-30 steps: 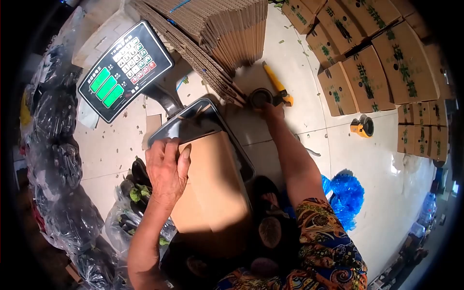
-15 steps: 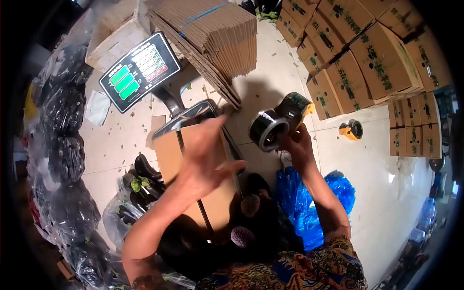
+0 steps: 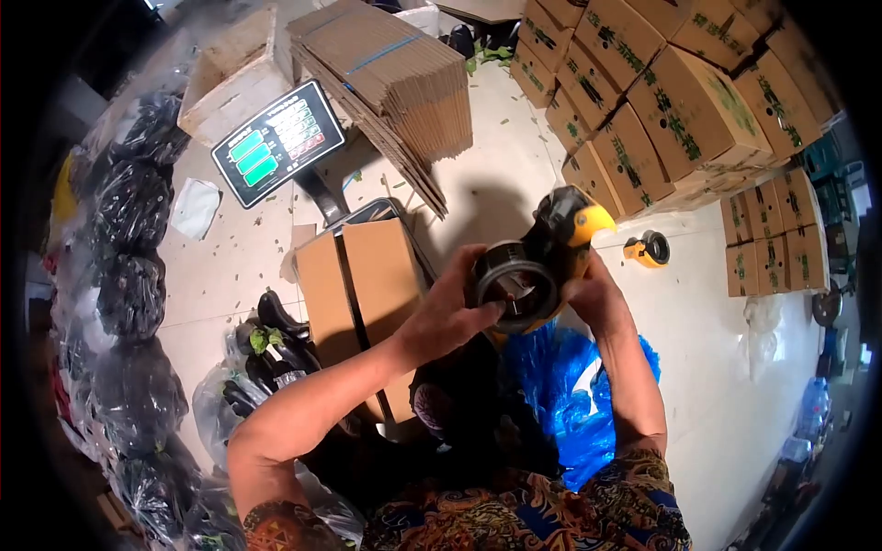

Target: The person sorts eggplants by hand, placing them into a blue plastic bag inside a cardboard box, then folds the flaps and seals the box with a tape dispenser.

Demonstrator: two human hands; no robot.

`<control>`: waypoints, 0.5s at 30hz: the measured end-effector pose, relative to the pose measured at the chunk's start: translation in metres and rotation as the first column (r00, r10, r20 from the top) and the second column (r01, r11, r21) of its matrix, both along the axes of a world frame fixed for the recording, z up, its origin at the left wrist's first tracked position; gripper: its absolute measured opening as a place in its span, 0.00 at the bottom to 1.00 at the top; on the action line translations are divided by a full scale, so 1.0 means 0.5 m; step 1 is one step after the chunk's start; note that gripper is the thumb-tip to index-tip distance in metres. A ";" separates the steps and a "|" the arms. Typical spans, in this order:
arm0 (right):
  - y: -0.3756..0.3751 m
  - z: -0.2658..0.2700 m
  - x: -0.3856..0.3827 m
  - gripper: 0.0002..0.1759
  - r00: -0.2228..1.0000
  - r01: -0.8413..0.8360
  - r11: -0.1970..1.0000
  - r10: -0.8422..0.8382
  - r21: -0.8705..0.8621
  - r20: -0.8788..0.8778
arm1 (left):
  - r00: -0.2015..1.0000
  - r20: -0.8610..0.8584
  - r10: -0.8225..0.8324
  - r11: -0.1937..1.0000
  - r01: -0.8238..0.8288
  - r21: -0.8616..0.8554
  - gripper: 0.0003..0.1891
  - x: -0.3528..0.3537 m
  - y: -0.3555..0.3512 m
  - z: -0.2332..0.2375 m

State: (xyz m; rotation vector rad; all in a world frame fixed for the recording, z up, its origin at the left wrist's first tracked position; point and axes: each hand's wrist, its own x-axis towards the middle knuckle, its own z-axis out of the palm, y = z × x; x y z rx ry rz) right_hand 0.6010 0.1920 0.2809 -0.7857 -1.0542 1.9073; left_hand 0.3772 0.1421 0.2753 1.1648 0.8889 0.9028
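A black and yellow tape dispenser (image 3: 593,222) with a roll of dark tape (image 3: 499,264) is held up in front of me, to the right of a carton. My left hand (image 3: 450,312) grips the roll from its left side, thumb at the core. On the other side my right hand (image 3: 595,296) is closed around the dispenser; part of its fingers is hidden. The closed carton (image 3: 322,285) stands on a weighing scale, with a strip of dark tape (image 3: 352,298) running along its top. My left forearm passes over the carton's near part.
The scale's lit display (image 3: 277,144) rises behind the carton. Flattened cardboard (image 3: 395,78) is stacked beyond it. Printed cartons (image 3: 684,119) are piled at right, near another tape dispenser (image 3: 648,248) on the floor. Eggplants (image 3: 280,317), bagged dark produce (image 3: 133,303) and blue plastic (image 3: 537,367) lie around.
My left hand has moved right, from above the carton to the tape roll, and has closed on it. The dispenser has turned and sits slightly lower. The view has shifted a little.
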 end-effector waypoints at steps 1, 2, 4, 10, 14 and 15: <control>0.001 0.003 -0.006 0.44 0.995 -0.034 0.995 0.025 0.091 0.097 | 1.000 -0.024 0.000 0.999 0.002 0.050 0.34 -0.006 -0.011 0.006; -0.003 0.017 -0.019 0.43 0.980 -0.076 0.981 0.041 0.177 0.195 | 1.000 0.004 0.008 0.999 -0.008 0.044 0.35 -0.012 -0.020 0.016; -0.014 0.059 -0.056 0.40 0.943 -0.067 0.993 0.030 0.101 0.330 | 0.998 0.056 0.031 0.999 -0.033 0.042 0.35 -0.030 -0.031 0.033; -0.035 0.064 -0.150 0.33 0.892 -0.190 0.872 -0.038 0.450 0.450 | 0.930 -0.013 0.368 0.918 -0.366 -0.153 0.36 -0.151 -0.053 0.117; -0.045 0.071 -0.204 0.39 0.767 -0.339 0.754 -0.125 0.563 0.629 | 0.894 -0.340 0.292 0.954 -0.299 0.033 0.36 -0.169 -0.073 0.179; -0.048 0.067 -0.213 0.38 0.754 -0.365 0.732 -0.130 0.576 0.643 | 0.882 -0.353 0.311 0.946 -0.324 0.025 0.28 -0.173 -0.077 0.188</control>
